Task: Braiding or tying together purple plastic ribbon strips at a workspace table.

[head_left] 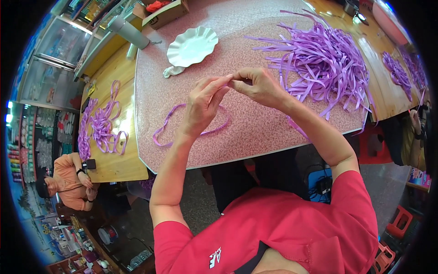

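My left hand (203, 105) and my right hand (258, 86) meet fingertip to fingertip above the pink speckled tabletop. Both are closed in a pinch on a purple ribbon (225, 85), of which only a sliver shows between the fingers. Beneath my left hand, a loop of purple ribbon (157, 141) lies on the table; whether it is the same piece I cannot tell. To the right of my right hand spreads a large heap of purple ribbons (321, 64), with some ends hanging over the near edge. A white scalloped dish (192, 46) stands just beyond my hands.
A small whitish crumpled item (173, 71) lies by the dish. A grey bottle (127, 32) and a cardboard box (166, 13) stand at the back left. More purple ribbons (102, 123) lie on the wooden table at left, where a person in orange (73, 178) sits.
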The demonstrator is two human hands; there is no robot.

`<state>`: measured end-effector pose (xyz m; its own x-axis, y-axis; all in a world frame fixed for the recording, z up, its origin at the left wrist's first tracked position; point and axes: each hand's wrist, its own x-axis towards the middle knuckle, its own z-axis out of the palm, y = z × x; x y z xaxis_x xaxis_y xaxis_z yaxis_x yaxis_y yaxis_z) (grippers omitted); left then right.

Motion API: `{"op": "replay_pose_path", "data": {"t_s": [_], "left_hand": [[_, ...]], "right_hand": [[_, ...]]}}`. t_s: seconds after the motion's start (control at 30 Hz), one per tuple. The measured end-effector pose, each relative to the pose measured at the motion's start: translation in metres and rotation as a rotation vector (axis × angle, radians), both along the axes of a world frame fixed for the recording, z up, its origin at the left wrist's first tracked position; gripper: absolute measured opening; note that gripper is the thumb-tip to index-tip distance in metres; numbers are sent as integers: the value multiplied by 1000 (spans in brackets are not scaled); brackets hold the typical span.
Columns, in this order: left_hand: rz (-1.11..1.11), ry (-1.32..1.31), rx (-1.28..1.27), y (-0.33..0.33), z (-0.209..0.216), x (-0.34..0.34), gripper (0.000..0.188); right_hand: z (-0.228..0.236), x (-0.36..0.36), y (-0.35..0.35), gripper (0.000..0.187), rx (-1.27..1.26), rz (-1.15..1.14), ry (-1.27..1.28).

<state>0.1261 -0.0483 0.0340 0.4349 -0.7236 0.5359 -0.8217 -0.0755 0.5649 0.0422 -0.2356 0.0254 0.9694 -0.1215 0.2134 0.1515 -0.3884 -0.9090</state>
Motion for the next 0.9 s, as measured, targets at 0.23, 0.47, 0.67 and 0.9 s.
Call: {"op": "replay_pose_path", "data": {"t_s": [0.23,0.47,0.67,0.9], "left_hand": [[57,114,-86,17,-1,-29,18],[79,-55,-30,34,-4,-45,8],[30,145,115,54,-7,-59,13],[-318,928,-384,78,-6,-87,13]], "right_hand": [[8,-28,15,20,-67,46,-130],[17,-50,27,20,-65,78,-78],[22,-65,37,18,-74,149,-38],[27,-76,46,19,284,222,-2]]}}
